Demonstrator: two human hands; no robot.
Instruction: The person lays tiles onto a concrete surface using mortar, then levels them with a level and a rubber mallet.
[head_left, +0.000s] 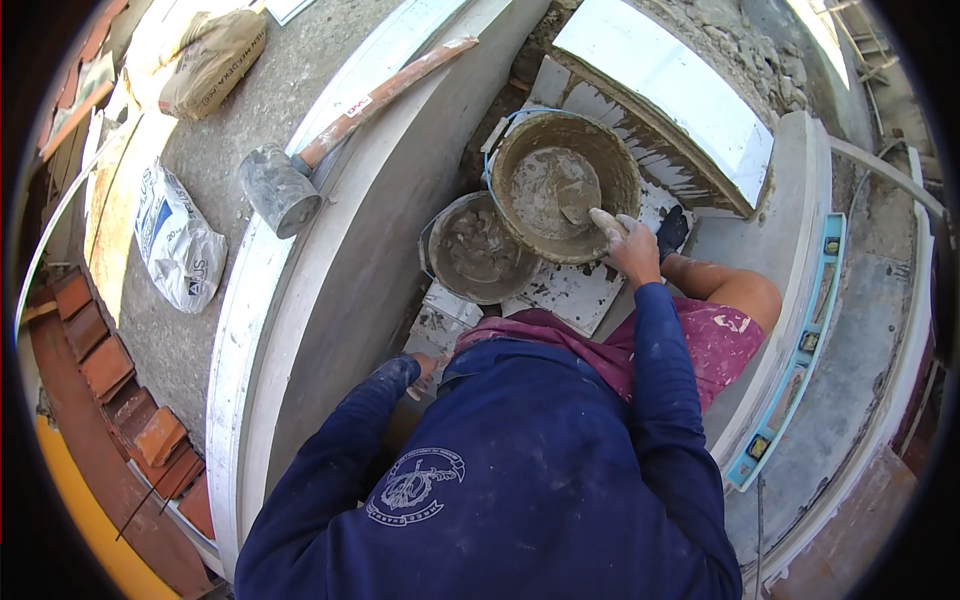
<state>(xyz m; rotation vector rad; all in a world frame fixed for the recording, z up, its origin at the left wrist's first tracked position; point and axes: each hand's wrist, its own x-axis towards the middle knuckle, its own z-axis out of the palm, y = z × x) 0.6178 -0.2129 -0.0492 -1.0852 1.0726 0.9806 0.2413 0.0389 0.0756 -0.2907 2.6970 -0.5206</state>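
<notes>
My right hand [634, 250] is closed round the mortar-caked handle of a trowel, over the near right rim of a large bucket [628, 165]. The trowel blade [577, 200] rests in the wet grey mortar [540, 185] inside. A second, smaller bucket [435, 245] with grey mortar stands against it on the left. Low beside my left hip hangs my left hand [426, 371], its fingers partly hidden and seemingly loose, with nothing visible in them. Both buckets stand on a light, mortar-spattered surface between my legs.
A mallet [280, 190] lies on the ledge [250, 330] at left. A white slab [670, 85] with mortar along its side stands ahead. On the right ledge lies a light-blue spirit level [800, 345]. Bags [180, 240] and roof tiles [107, 368] are at far left.
</notes>
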